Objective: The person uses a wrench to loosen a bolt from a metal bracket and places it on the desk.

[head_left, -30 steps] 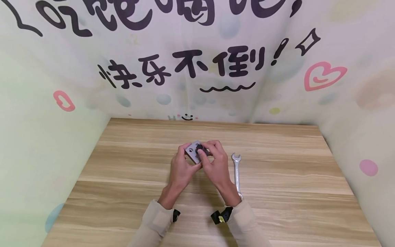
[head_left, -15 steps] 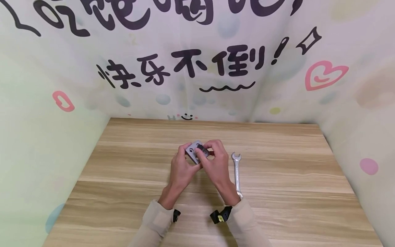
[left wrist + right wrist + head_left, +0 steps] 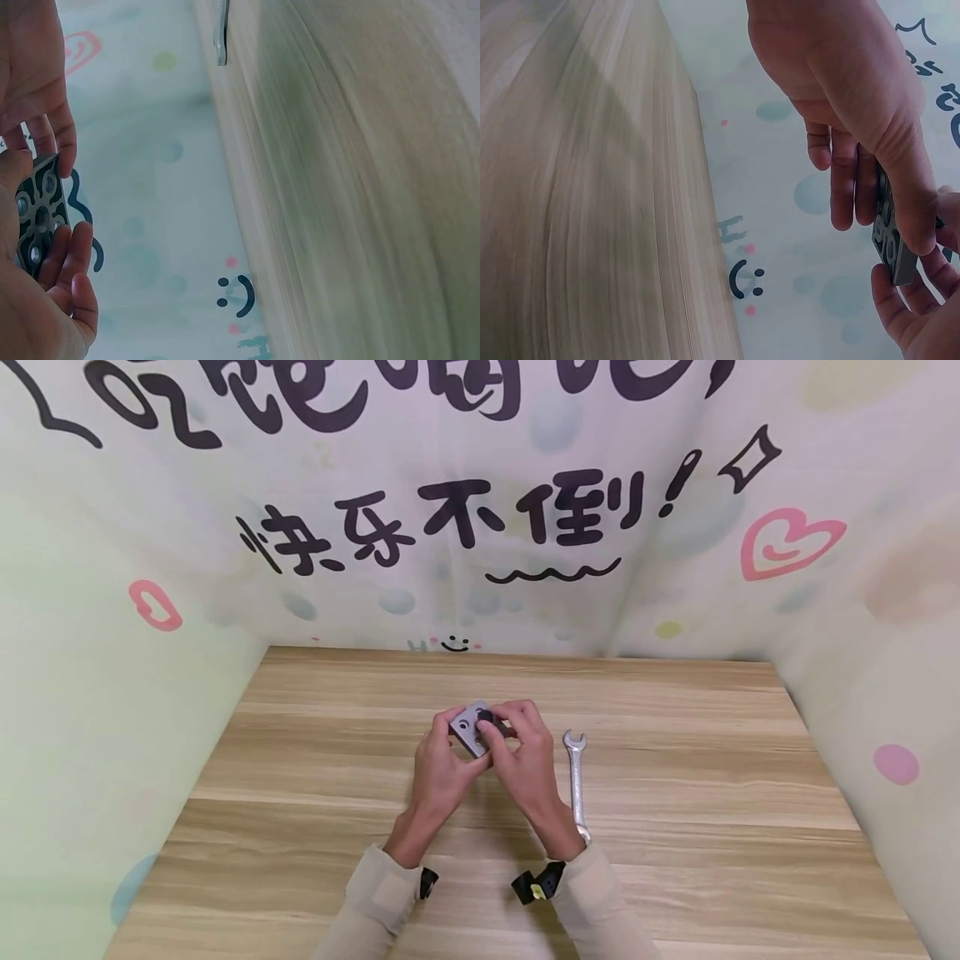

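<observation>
A square grey metal plate (image 3: 466, 727) with several round holes is held up over the table, tilted. My left hand (image 3: 441, 777) grips it by the left and lower edges, thumb at the near corner. On the plate's top face sits a small black knob (image 3: 485, 717). The thumb and fingers of my right hand (image 3: 529, 767) pinch this knob, covering part of it and the plate's right side. In the left wrist view the plate's underside (image 3: 46, 191) shows dark ribbed hollows and holes, one at the centre. The right wrist view shows the plate's edge (image 3: 905, 268) between both hands.
A silver open-ended wrench (image 3: 576, 777) lies on the wood-grain table (image 3: 697, 793), just right of my right wrist, which hides its near end. A printed cloth wall (image 3: 360, 610) stands behind the table, with more along both sides.
My right thumb has slid up across the black knob and come back down, and the knob looks slightly turned. My left hand and the plate stay nearly still.
</observation>
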A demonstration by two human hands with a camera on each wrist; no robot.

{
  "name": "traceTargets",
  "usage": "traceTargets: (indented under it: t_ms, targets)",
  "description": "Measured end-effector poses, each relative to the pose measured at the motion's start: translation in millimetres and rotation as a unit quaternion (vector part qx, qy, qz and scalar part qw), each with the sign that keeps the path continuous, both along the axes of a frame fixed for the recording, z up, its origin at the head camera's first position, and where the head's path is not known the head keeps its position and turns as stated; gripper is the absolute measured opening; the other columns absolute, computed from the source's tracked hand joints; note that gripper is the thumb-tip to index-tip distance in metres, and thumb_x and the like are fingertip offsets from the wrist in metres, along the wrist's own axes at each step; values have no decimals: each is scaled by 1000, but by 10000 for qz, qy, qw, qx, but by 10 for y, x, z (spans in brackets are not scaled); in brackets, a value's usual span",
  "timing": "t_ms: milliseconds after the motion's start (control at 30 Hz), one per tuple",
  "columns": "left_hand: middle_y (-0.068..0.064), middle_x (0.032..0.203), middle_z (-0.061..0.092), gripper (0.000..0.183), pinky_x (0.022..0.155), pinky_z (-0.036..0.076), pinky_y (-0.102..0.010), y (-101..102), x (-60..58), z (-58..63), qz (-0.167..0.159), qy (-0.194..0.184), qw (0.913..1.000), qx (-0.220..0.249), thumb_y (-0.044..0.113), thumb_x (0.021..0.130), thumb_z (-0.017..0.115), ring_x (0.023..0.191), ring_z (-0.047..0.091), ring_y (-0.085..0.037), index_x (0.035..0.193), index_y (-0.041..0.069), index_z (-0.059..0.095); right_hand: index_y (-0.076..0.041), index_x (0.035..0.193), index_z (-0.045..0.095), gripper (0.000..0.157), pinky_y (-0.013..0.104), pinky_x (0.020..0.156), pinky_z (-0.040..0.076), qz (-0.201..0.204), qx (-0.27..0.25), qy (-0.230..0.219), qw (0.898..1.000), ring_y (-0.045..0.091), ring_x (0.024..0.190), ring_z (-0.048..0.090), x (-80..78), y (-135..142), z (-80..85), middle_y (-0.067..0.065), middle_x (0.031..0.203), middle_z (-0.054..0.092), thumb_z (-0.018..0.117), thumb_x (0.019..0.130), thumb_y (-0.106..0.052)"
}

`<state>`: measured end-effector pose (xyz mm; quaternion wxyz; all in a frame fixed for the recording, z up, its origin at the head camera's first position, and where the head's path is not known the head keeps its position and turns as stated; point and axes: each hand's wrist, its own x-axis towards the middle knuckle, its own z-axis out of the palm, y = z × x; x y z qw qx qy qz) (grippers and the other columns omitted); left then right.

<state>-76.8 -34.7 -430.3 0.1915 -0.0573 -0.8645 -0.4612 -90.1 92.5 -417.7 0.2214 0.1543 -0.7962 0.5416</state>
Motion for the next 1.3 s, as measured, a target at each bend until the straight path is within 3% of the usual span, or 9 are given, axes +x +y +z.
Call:
traceTargets:
  t_ms: [300, 633, 1000, 1300]
  targets:
    - [-21, 113, 67, 70, 80, 54, -46, -8, -2, 5, 19, 62, 10000, 5, 14, 69, 90, 95, 66, -33, 126, -4, 52, 0, 109, 72, 19, 30, 74, 57, 29, 93, 294, 9995, 21, 89, 64, 3, 3, 8, 13, 102, 61, 69, 92, -6]
    - [-21, 114, 67, 71, 81, 53, -46, -27, -2, 6, 35, 31, 10000, -27, 12, 69, 90, 98, 65, -33, 127, -3, 52, -1, 118, 68, 29, 34, 75, 58, 258, -77, -12, 9996, 23, 96, 63, -4, 1, 25, 14, 109, 61, 70, 91, -9]
    - [-21, 115, 67, 70, 81, 54, -47, -23, 9, 0, 12, -1, 10000, 16, 13, 71, 89, 99, 65, -33, 127, -2, 51, -1, 99, 63, 20, 33, 74, 59, 6, -20, -42, 10000, 22, 94, 63, -8, -22, 33, 11, 102, 61, 76, 86, -10]
    - [-21, 116, 66, 68, 83, 54, -47, -15, 7, 7, -31, 57, 10000, 4, 14, 73, 88, 100, 65, -33, 127, -3, 51, -2, 102, 67, 14, 31, 73, 58, 12, 23, -23, 10000, 20, 94, 63, -2, -2, 33, 10, 105, 61, 71, 91, -10]
